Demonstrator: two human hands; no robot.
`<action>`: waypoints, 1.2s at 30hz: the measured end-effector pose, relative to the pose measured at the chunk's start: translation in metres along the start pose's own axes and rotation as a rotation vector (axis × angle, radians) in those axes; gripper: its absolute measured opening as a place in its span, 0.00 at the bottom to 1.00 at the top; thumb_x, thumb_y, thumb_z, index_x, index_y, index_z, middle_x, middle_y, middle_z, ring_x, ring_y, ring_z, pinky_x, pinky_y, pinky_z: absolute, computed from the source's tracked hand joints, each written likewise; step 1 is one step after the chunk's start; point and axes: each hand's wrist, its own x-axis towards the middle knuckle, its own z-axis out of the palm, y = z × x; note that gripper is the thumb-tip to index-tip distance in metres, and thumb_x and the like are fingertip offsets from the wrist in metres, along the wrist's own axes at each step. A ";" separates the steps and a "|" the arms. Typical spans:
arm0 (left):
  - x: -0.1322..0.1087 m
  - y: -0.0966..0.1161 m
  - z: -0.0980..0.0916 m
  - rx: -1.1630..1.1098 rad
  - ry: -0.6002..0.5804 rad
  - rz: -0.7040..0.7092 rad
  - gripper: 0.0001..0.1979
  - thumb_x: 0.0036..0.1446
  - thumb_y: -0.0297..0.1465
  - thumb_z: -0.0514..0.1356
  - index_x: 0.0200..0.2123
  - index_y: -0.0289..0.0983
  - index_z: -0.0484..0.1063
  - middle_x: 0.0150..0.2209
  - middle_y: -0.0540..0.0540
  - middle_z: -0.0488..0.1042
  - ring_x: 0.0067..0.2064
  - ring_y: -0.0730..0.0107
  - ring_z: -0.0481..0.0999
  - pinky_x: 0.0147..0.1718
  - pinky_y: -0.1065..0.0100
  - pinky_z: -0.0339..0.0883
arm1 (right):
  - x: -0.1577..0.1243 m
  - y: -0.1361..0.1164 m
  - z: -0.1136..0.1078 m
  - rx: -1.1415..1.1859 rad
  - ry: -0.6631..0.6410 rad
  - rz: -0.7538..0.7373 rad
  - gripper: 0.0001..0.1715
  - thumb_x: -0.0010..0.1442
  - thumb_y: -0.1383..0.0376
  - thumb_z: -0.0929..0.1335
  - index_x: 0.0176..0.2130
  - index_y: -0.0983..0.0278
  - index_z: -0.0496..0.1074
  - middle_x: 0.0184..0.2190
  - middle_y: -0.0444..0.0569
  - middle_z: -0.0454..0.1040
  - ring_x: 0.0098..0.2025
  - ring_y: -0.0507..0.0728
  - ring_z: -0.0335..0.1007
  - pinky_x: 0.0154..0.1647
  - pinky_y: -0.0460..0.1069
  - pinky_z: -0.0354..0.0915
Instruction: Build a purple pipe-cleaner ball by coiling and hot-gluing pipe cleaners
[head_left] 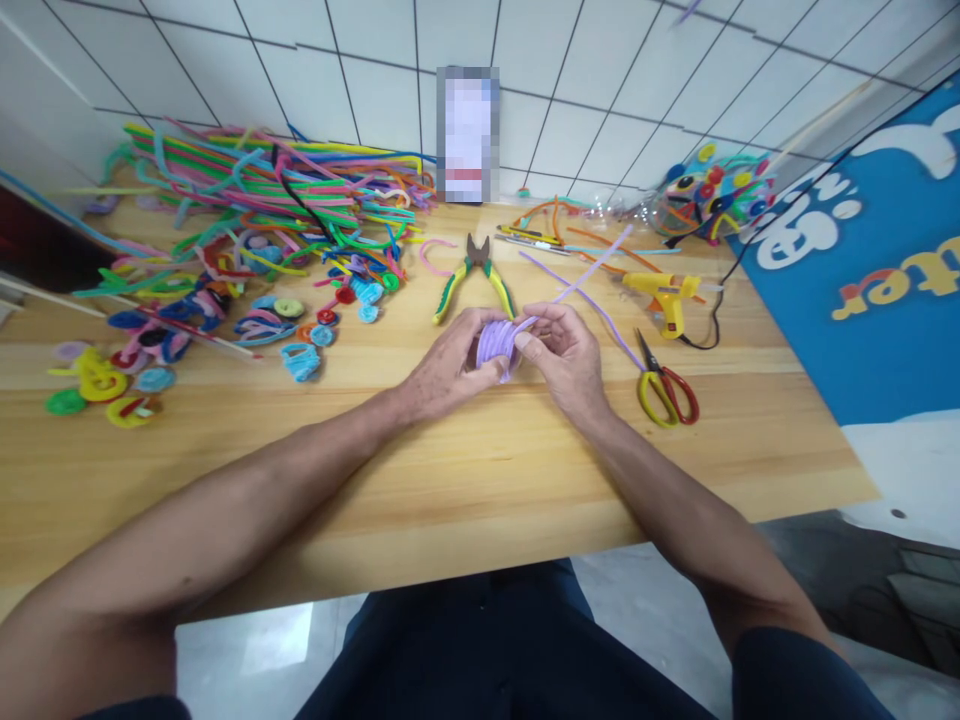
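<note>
A coil of purple pipe cleaner (pixel 495 343) sits between my two hands above the wooden table. My left hand (pixel 454 362) is closed round its left side, thumb along the lower front. With thumb and fingers, my right hand (pixel 562 355) pinches the strand at the coil's right side. A free purple end (pixel 596 262) sticks up and to the right past my right fingers. Just beyond my hands lie pliers (pixel 475 275) with green and yellow handles. Another purple pipe cleaner (pixel 611 318) rests on the table to the right.
Scissors (pixel 664 385) and a yellow glue gun (pixel 664 297) with a black cord lie right. A large pile of colourful pipe cleaners (pixel 262 180) and several small coiled pieces (pixel 300 360) spread over the left. A phone-like object (pixel 466 130), blurred, leans on the tiled wall; a filled clear bottle (pixel 712 195) lies back right.
</note>
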 end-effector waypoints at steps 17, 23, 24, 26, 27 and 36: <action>0.001 -0.002 0.002 0.089 -0.012 0.045 0.29 0.62 0.40 0.69 0.63 0.39 0.68 0.59 0.37 0.78 0.59 0.53 0.80 0.62 0.52 0.76 | 0.010 0.004 -0.003 0.129 0.070 0.030 0.18 0.57 0.51 0.81 0.39 0.57 0.79 0.32 0.41 0.77 0.33 0.52 0.70 0.38 0.49 0.71; 0.001 -0.001 0.002 0.070 -0.011 0.039 0.29 0.62 0.41 0.69 0.62 0.39 0.68 0.60 0.37 0.78 0.60 0.51 0.80 0.62 0.51 0.75 | 0.007 -0.002 -0.004 0.110 0.034 0.021 0.18 0.54 0.52 0.82 0.37 0.57 0.77 0.30 0.40 0.75 0.32 0.52 0.69 0.36 0.49 0.70; 0.001 -0.001 0.002 0.071 -0.010 0.038 0.29 0.62 0.41 0.69 0.62 0.39 0.68 0.60 0.37 0.78 0.60 0.51 0.80 0.63 0.51 0.75 | 0.007 -0.002 -0.004 0.100 0.041 0.025 0.19 0.54 0.52 0.82 0.36 0.57 0.76 0.30 0.40 0.75 0.32 0.52 0.70 0.36 0.49 0.70; 0.001 0.000 0.002 0.077 -0.008 0.032 0.29 0.62 0.41 0.69 0.62 0.39 0.69 0.60 0.37 0.78 0.60 0.51 0.80 0.63 0.51 0.75 | 0.007 -0.002 -0.004 0.079 0.061 0.031 0.19 0.55 0.51 0.81 0.36 0.57 0.75 0.31 0.41 0.75 0.33 0.53 0.71 0.37 0.50 0.71; 0.001 0.000 0.002 0.080 -0.008 0.030 0.29 0.62 0.42 0.69 0.62 0.39 0.69 0.60 0.37 0.78 0.60 0.52 0.80 0.63 0.51 0.75 | 0.007 -0.001 -0.004 0.071 0.069 0.033 0.19 0.55 0.51 0.81 0.36 0.57 0.74 0.31 0.41 0.75 0.33 0.53 0.71 0.37 0.50 0.71; 0.002 0.001 0.000 0.086 -0.033 0.013 0.29 0.62 0.40 0.68 0.63 0.39 0.69 0.61 0.36 0.79 0.61 0.51 0.80 0.63 0.50 0.75 | 0.010 0.001 0.001 0.116 0.083 0.052 0.19 0.53 0.53 0.80 0.36 0.57 0.73 0.30 0.40 0.73 0.31 0.52 0.67 0.35 0.50 0.68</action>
